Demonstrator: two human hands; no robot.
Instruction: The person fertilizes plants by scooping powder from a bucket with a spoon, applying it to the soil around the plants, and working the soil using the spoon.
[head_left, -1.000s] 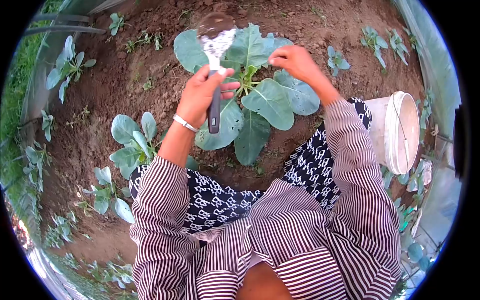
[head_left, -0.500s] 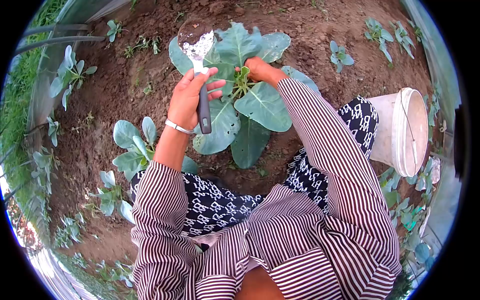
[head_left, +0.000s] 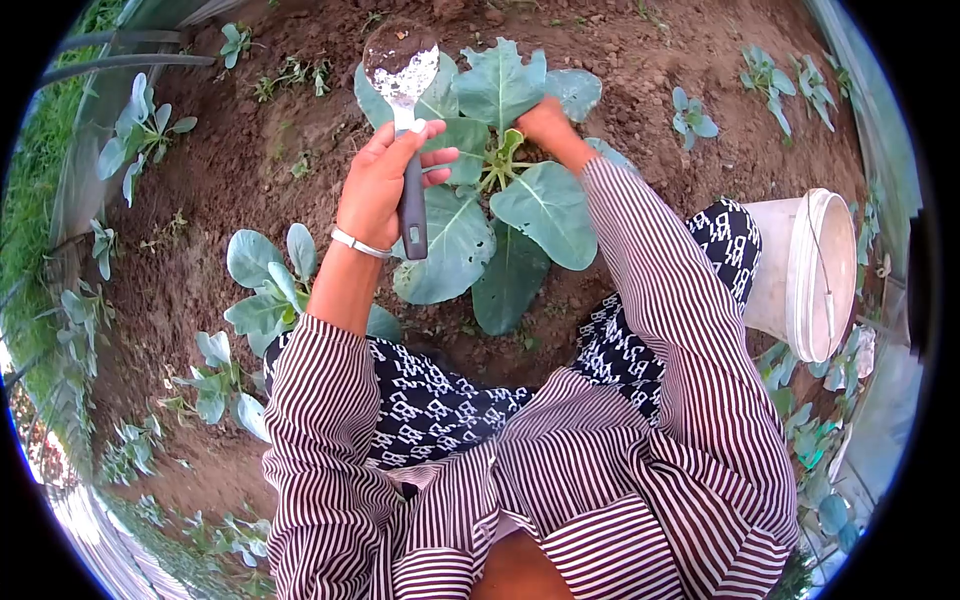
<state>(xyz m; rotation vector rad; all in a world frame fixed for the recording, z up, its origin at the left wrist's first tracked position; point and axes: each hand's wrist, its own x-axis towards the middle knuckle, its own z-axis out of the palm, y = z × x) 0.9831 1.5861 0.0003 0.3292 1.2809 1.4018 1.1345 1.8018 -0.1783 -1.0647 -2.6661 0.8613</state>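
The person's left hand (head_left: 385, 180) grips a trowel (head_left: 413, 205) by its dark grey handle, thumb laid along it and the other fingers spread loosely beyond; the trowel points away from the body, its blade brown and patched with white. The blade is above the left-hand outer leaves of a large leafy plant (head_left: 500, 165), which grows from the bare soil (head_left: 200, 290) in front of the person's knees. Some of its broad leaves have small holes. The right hand (head_left: 545, 122) reaches in on the plant's far right side, among the upper leaves; its fingertips are hidden by foliage, so whether they are open or closed cannot be told. A smaller plant (head_left: 265, 285) grows near the left forearm, and a white bucket (head_left: 770, 265) is just beside the right knee.
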